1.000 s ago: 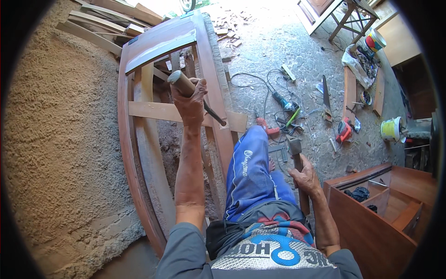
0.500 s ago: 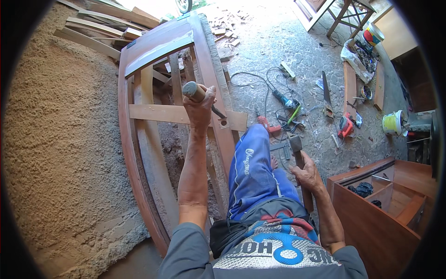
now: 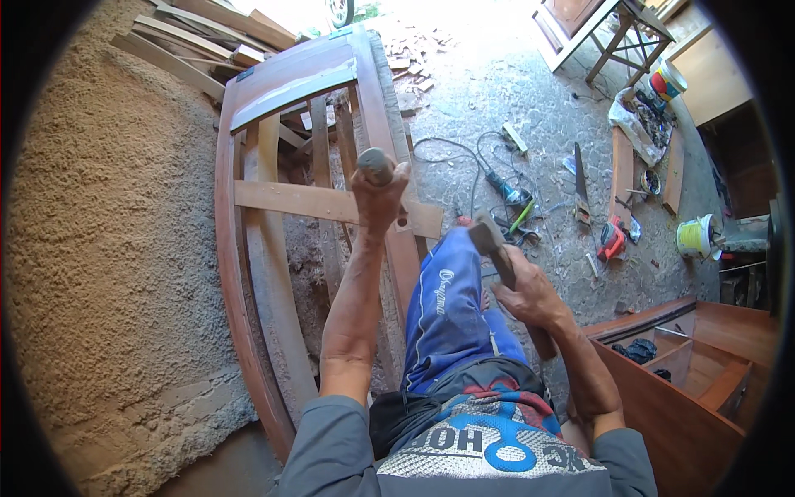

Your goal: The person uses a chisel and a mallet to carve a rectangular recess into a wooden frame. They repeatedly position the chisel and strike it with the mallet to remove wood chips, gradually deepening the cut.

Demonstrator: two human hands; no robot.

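Note:
My left hand [image 3: 379, 201] is closed around the thick wooden handle of a chisel [image 3: 375, 164], held upright over a reddish-brown wooden door frame [image 3: 401, 253]. The hand hides most of the blade, so I cannot tell whether its tip touches the wood. Just beside the hand, a small dark hole [image 3: 403, 221] shows in the wood. A pale board [image 3: 294, 199] lies across the frame under this hand. My right hand [image 3: 532, 291] grips a hammer [image 3: 487, 237] by its wooden handle, the head raised above my blue-trousered leg [image 3: 451, 290], to the right of the chisel.
Sand [image 3: 124, 265] is heaped on the left, with scrap planks [image 3: 186, 41] at the far left. On the concrete floor to the right lie a teal power tool [image 3: 503, 187], a handsaw [image 3: 581, 186], a red power tool [image 3: 611, 240] and a bucket [image 3: 694, 237]. A wooden cabinet [image 3: 662, 398] stands near right.
My right hand has lifted the hammer up and left, closer to the chisel. My left hand has shifted slightly right with the chisel, which now stands more upright. The whole view has moved slightly.

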